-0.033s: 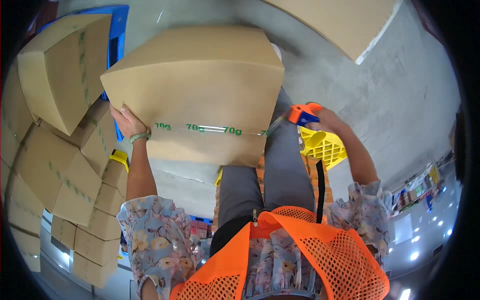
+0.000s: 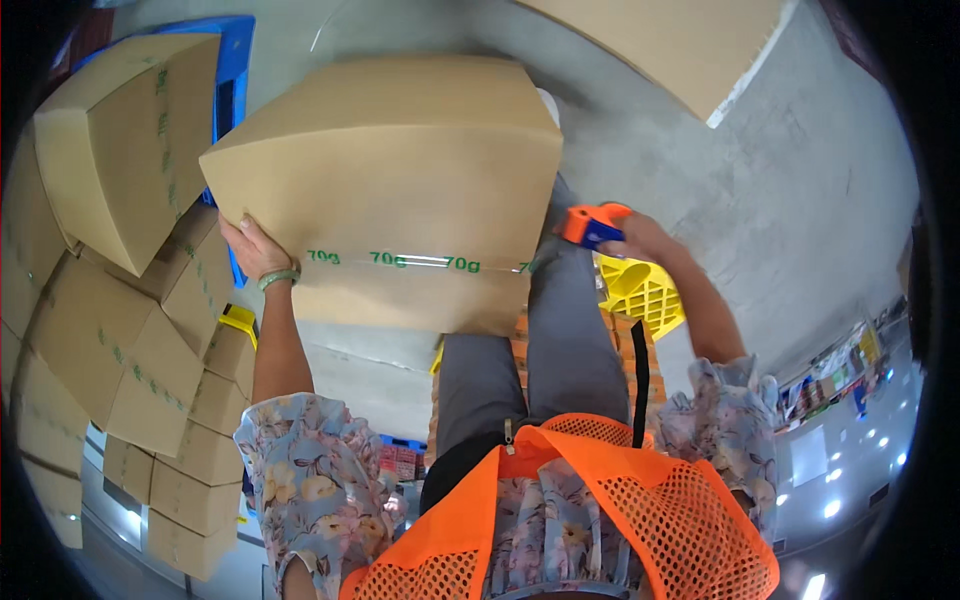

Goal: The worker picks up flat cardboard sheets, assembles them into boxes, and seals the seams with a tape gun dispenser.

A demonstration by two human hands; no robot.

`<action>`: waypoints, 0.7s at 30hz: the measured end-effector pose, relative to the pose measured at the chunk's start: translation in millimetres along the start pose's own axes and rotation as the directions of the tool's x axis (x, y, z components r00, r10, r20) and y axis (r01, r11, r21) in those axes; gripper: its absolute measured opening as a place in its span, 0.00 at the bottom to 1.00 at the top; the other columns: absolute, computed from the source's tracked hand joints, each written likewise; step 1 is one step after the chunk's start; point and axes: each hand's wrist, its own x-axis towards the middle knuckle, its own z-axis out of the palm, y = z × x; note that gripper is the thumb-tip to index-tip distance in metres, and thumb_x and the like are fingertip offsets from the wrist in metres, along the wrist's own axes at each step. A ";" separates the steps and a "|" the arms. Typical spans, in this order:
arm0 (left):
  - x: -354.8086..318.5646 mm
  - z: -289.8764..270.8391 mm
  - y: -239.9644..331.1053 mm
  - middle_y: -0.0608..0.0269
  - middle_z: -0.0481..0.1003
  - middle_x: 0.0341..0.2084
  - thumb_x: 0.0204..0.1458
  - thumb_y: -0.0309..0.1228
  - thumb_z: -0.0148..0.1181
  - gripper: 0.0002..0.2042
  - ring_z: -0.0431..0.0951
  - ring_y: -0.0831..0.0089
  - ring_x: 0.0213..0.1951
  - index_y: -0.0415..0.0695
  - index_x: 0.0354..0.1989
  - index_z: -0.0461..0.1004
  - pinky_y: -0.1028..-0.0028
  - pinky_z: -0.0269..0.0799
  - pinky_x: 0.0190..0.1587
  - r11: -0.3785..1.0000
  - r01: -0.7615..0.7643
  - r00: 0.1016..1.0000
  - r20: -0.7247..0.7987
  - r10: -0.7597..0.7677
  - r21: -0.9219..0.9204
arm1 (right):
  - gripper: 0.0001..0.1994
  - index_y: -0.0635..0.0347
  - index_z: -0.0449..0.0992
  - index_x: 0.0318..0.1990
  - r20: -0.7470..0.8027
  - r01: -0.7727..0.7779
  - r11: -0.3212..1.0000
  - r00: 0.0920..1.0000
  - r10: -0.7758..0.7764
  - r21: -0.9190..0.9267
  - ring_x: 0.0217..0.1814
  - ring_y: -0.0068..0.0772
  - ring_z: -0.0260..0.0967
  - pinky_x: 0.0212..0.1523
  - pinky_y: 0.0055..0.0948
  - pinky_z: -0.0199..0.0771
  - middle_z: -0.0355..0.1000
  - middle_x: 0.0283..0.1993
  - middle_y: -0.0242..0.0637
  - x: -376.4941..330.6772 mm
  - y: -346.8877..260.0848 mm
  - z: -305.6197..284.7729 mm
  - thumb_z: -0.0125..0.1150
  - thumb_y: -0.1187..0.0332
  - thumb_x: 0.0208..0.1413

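Note:
A large brown cardboard box (image 2: pixel 390 190) lies in front of my legs, with a strip of clear tape (image 2: pixel 425 260) with green printing across the face toward me. My left hand (image 2: pixel 257 248) holds the box by its left edge, its thumb on the face and its fingers partly hidden round the side. My right hand (image 2: pixel 645 238) is closed round an orange and blue tape dispenser (image 2: pixel 592 226), just off the box's right edge. Whether tape still runs from box to dispenser I cannot make out.
Several taped cardboard boxes (image 2: pixel 125 330) are stacked on the left, near a blue pallet (image 2: pixel 235 70). A yellow plastic crate (image 2: pixel 645 295) stands below my right hand. Another large carton (image 2: pixel 670 45) is at the far right on the grey floor (image 2: pixel 800 170).
My right hand has moved slightly left with the tape dispenser, closer to the box's right edge. My left hand and the box have hardly shifted.

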 end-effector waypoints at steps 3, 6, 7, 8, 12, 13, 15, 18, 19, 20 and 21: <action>-2.0 1.8 2.7 0.41 0.64 0.58 0.60 0.46 0.38 0.29 0.66 0.48 0.57 0.38 0.64 0.57 0.61 0.60 0.58 1.000 0.012 1.000 0.001 -0.012 -0.002 | 0.28 0.63 0.76 0.40 -0.047 -0.037 0.998 0.998 0.035 -0.053 0.43 0.51 0.73 0.45 0.43 0.72 0.75 0.37 0.52 33.2 -24.9 22.0 0.60 0.43 0.46; 4.9 -9.4 -2.4 0.41 0.64 0.57 0.61 0.47 0.39 0.29 0.65 0.47 0.58 0.38 0.64 0.58 0.58 0.59 0.59 0.997 -0.072 0.997 -0.032 0.071 -0.002 | 0.26 0.59 0.78 0.41 -0.084 -0.144 0.984 0.987 0.135 -0.109 0.42 0.45 0.75 0.44 0.41 0.74 0.77 0.37 0.45 43.1 -80.4 20.4 0.61 0.44 0.46; 6.3 -12.5 -3.4 0.42 0.63 0.58 0.61 0.47 0.40 0.29 0.64 0.46 0.58 0.38 0.64 0.57 0.56 0.59 0.59 0.958 -0.125 0.981 -0.112 0.158 0.260 | 0.26 0.59 0.78 0.41 -0.098 -0.163 0.981 0.983 0.153 -0.101 0.42 0.45 0.75 0.44 0.41 0.74 0.77 0.37 0.45 44.4 -89.3 20.0 0.61 0.44 0.46; 8.1 -15.6 -3.9 0.43 0.63 0.58 0.62 0.48 0.41 0.29 0.64 0.46 0.58 0.39 0.64 0.57 0.55 0.58 0.60 0.851 -0.143 0.950 -0.171 0.261 0.506 | 0.25 0.58 0.79 0.40 -0.109 -0.175 0.979 0.981 0.163 -0.107 0.42 0.44 0.75 0.45 0.41 0.74 0.77 0.37 0.42 43.6 -98.1 19.4 0.62 0.45 0.46; -29.0 -6.8 101.3 0.45 0.65 0.57 0.61 0.40 0.46 0.24 0.64 0.45 0.58 0.37 0.61 0.61 0.51 0.61 0.57 0.604 -0.782 0.619 0.313 0.720 0.155 | 0.16 0.51 0.80 0.40 -0.095 -0.340 0.936 0.939 0.332 -0.092 0.45 0.32 0.76 0.42 0.36 0.73 0.79 0.41 0.33 37.4 -119.4 22.9 0.64 0.53 0.47; -53.5 -0.1 133.2 0.48 0.68 0.54 0.57 0.37 0.49 0.21 0.66 0.49 0.58 0.39 0.57 0.67 0.54 0.59 0.61 0.454 -0.891 0.424 0.353 0.834 -0.001 | 0.16 0.51 0.80 0.40 -0.105 -0.342 0.936 0.937 0.333 -0.082 0.45 0.32 0.76 0.42 0.36 0.73 0.79 0.41 0.33 41.5 -129.6 22.6 0.64 0.53 0.47; -110.9 20.2 187.5 0.50 0.73 0.50 0.54 0.35 0.53 0.19 0.70 0.55 0.56 0.37 0.51 0.72 0.58 0.56 0.66 0.181 -0.808 -0.022 0.335 0.942 -0.561 | 0.11 0.48 0.80 0.40 -0.100 -0.380 0.925 0.921 0.377 -0.016 0.47 0.29 0.76 0.41 0.35 0.69 0.78 0.43 0.30 47.2 -141.4 32.8 0.61 0.59 0.51; -154.5 43.9 210.8 0.42 0.72 0.51 0.58 0.48 0.47 0.29 0.65 0.51 0.61 0.29 0.51 0.71 0.53 0.43 0.69 -0.226 -0.872 -0.475 0.643 0.601 -0.434 | 0.10 0.45 0.80 0.41 -0.183 -0.359 0.933 0.917 0.353 0.002 0.48 0.31 0.75 0.40 0.37 0.67 0.78 0.44 0.29 50.5 -165.5 37.4 0.57 0.62 0.53; -158.7 53.1 210.7 0.42 0.72 0.51 0.58 0.48 0.47 0.29 0.65 0.51 0.61 0.29 0.51 0.71 0.53 0.43 0.69 -0.241 -0.872 -0.478 0.638 0.604 -0.426 | 0.10 0.45 0.80 0.42 -0.223 -0.379 0.925 0.903 0.367 -0.012 0.47 0.29 0.75 0.39 0.37 0.65 0.78 0.45 0.30 52.0 -165.8 42.0 0.56 0.62 0.54; -161.8 61.3 209.2 0.41 0.71 0.52 0.58 0.51 0.44 0.32 0.63 0.50 0.62 0.28 0.51 0.70 0.54 0.40 0.70 -0.213 -0.855 -0.515 0.722 0.462 -0.473 | 0.10 0.45 0.80 0.42 -0.237 -0.381 0.925 0.899 0.368 -0.007 0.47 0.29 0.75 0.39 0.37 0.65 0.78 0.45 0.30 57.4 -159.9 41.6 0.56 0.62 0.54; -165.0 61.8 211.4 0.41 0.71 0.52 0.59 0.53 0.41 0.34 0.61 0.50 0.63 0.26 0.52 0.69 0.54 0.37 0.70 -0.162 -0.838 -0.545 0.784 0.297 -0.521 | 0.10 0.44 0.80 0.42 -0.192 -0.364 0.931 0.915 0.354 -0.020 0.48 0.29 0.75 0.39 0.37 0.65 0.78 0.45 0.29 57.0 -158.9 42.2 0.56 0.62 0.54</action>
